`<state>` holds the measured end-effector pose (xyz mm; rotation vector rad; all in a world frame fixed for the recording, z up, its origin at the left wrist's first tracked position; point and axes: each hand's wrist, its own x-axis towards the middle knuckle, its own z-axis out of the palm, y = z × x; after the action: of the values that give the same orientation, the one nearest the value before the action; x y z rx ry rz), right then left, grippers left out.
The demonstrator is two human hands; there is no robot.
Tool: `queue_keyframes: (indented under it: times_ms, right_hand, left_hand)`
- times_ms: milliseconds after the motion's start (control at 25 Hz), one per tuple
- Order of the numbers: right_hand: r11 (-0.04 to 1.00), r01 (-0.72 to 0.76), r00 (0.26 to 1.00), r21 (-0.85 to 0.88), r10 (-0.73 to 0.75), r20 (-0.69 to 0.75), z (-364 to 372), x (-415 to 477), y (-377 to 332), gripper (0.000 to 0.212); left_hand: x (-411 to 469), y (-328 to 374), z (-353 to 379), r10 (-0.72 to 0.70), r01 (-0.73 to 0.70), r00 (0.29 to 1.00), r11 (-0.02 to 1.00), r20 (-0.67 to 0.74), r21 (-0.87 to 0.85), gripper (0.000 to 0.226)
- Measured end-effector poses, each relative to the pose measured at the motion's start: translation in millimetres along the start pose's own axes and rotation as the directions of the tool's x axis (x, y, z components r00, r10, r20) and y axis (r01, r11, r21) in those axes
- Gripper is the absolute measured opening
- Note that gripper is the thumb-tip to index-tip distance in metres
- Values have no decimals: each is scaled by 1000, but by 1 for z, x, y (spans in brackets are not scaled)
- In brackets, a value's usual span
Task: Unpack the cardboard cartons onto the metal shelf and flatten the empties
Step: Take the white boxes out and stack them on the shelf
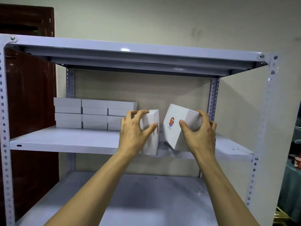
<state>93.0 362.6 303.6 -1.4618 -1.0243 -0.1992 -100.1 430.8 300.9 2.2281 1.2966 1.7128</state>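
I log both forearms [97, 185] bare, raised forward, side by side. Left hand [133, 132] grips the left box [152, 118], fingers curled over its top, thumb on the near face. Right hand [200, 134] grips the tilted right box [175, 115] likewise, thumb on its front.

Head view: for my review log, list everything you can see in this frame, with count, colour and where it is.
metal shelf: one, pale grey, fills the middle of the view, three levels showing
stacked boxes: three columns side by side, white, back left of the middle level; number per column unclear
upright box: one, white, front of the middle level, standing on edge
tilted box: one, white with a round red mark, just right of the upright box
door: one, dark brown, behind the shelf at left
wall: one, off-white, behind the shelf
red and white item: one, far right edge, too blurred to name
left hand: one, grips the upright box
right hand: one, grips the tilted box
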Motion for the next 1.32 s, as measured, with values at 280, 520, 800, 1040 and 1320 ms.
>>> queue_keyframes:
  times_ms: [280,520,800,1040,1320]
  right_hand:
    - [993,0,993,121,14,-119,1,21,-39,63]
    - [973,-71,991,218,94,-99,23,23,-69,65]
    - [956,-174,981,235,189,-44,51,19,-73,66]
    - [977,-143,989,156,146,-8,52,14,-53,66]
    - [987,17,995,159,-33,97,52,-8,-17,42]
  left_hand:
    - [8,-10,-2,-243,224,970,914,-15,-337,40]
    - [6,-34,1,-297,298,954,908,51,-295,43]
    - [-21,-55,7,-314,339,936,925,159,-170,30]
    - [-14,-49,6,-162,201,976,927,143,-316,42]
    - [-14,-38,1,-237,257,966,908,101,-332,37]
